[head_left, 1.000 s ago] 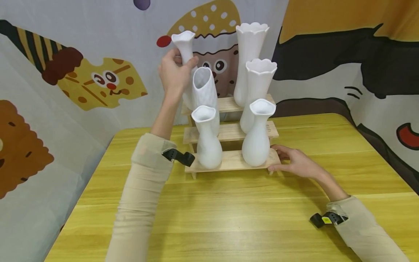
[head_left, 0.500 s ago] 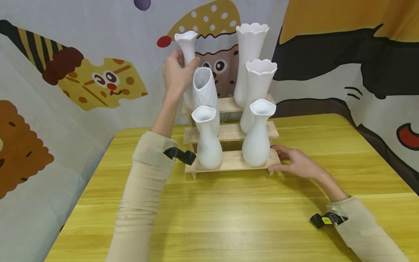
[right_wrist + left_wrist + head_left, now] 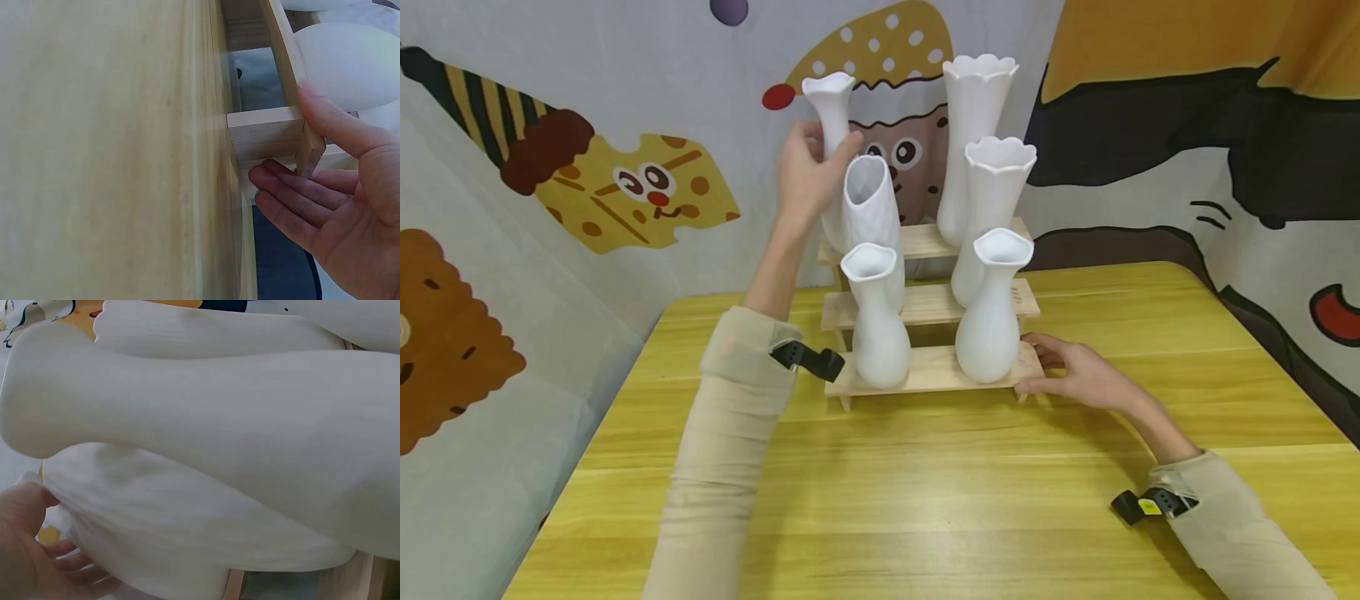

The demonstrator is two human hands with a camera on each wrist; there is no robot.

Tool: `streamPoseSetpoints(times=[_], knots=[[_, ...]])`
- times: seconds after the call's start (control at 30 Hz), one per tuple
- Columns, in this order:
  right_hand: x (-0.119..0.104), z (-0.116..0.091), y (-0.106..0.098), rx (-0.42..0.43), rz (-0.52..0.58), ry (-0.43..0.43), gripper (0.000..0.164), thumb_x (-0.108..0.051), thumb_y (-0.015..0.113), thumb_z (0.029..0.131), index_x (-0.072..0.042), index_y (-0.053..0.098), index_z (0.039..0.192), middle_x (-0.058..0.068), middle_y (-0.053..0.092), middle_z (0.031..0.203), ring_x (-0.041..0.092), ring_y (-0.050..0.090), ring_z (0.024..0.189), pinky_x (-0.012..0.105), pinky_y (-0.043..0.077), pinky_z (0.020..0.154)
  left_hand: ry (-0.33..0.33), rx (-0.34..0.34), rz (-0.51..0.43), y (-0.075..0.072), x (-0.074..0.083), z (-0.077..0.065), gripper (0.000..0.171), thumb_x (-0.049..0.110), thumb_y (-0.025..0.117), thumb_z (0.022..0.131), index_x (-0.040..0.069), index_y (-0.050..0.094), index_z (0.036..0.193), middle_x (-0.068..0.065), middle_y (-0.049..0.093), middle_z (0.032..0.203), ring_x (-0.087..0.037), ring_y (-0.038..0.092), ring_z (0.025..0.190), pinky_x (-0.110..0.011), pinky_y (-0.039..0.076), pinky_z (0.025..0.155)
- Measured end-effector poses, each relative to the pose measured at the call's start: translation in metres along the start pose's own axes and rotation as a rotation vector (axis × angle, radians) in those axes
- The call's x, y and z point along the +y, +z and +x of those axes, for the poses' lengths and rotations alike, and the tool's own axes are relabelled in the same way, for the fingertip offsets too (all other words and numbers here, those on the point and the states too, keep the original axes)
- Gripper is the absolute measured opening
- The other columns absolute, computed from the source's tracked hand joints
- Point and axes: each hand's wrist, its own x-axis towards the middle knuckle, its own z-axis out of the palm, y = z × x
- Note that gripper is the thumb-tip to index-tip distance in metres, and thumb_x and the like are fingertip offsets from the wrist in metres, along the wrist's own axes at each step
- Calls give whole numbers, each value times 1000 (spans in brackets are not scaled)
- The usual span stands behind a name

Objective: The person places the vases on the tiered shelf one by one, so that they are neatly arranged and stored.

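My left hand [image 3: 808, 179] grips a slim white vase [image 3: 833, 104] with a flared wavy rim, thumb on one side and fingers behind. This vase stands upright at the left end of the top tier of a three-tier wooden stand [image 3: 928, 368]; a textured slant-mouthed vase [image 3: 872, 221] hides its lower part. With thumb above and fingers below, my right hand [image 3: 337, 206] holds the right end of the lowest board [image 3: 312, 147]. In the left wrist view, a bottle-shaped vase [image 3: 206, 412] fills the foreground and the left hand [image 3: 31, 550] shows at the lower left.
Two narrow-necked vases [image 3: 988, 333] stand on the lowest tier. Scalloped-rim vases [image 3: 996, 187] stand on the right of the middle and top tiers, close together. The stand is on a yellow wood-grain table [image 3: 917, 492], before a cartoon-printed cloth [image 3: 647, 67].
My left hand has shifted slightly to the right with the slim vase, which now stands closer to upright. The right hand keeps its hold on the lowest board.
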Motion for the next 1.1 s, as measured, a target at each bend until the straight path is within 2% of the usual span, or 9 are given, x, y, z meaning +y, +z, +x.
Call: streamPoseSetpoints(times=[0.2, 0.63, 0.77, 0.9, 1.1], knots=[[1, -1, 0, 0, 7, 8, 73, -34, 81, 87, -1, 49, 143, 11, 68, 117, 29, 66, 107, 56, 51, 95, -42, -25, -52, -5, -4, -2, 61, 50, 68, 93, 10, 47, 136, -11, 59, 128, -18, 55, 110, -33, 50, 90], [-1, -4, -4, -14, 23, -4, 71, -29, 79, 89, 1, 46, 144, 14, 68, 119, 31, 65, 110, 55, 50, 98, -2, -14, -180, -20, -15, -19, 71, 46, 71, 92, 9, 43, 144, -11, 55, 134, -24, 55, 119, -34, 51, 94], [-2, -4, -6, -14, 2, 1, 76, -29, 77, 92, 5, 40, 149, 21, 65, 124, 35, 64, 112, 55, 49, 98, 16, -5, -184, -28, -23, -26, 71, 47, 71, 92, 10, 43, 145, -11, 54, 136, -24, 53, 121, -33, 49, 98], [-2, -5, -8, 3, -22, 5, 78, -28, 72, 95, 7, 32, 153, 30, 57, 133, 43, 60, 116, 59, 48, 98, 31, -3, -164, -34, -34, -35, 71, 48, 71, 92, 9, 43, 145, -13, 52, 139, -25, 52, 126, -35, 46, 103], [-2, -6, -14, 34, 10, 6, 71, -25, 67, 99, 6, 32, 153, 31, 55, 135, 48, 58, 118, 62, 46, 98, 64, -35, -104, -40, -51, -46, 72, 47, 70, 93, 8, 42, 146, -14, 51, 141, -29, 50, 130, -39, 44, 108]])
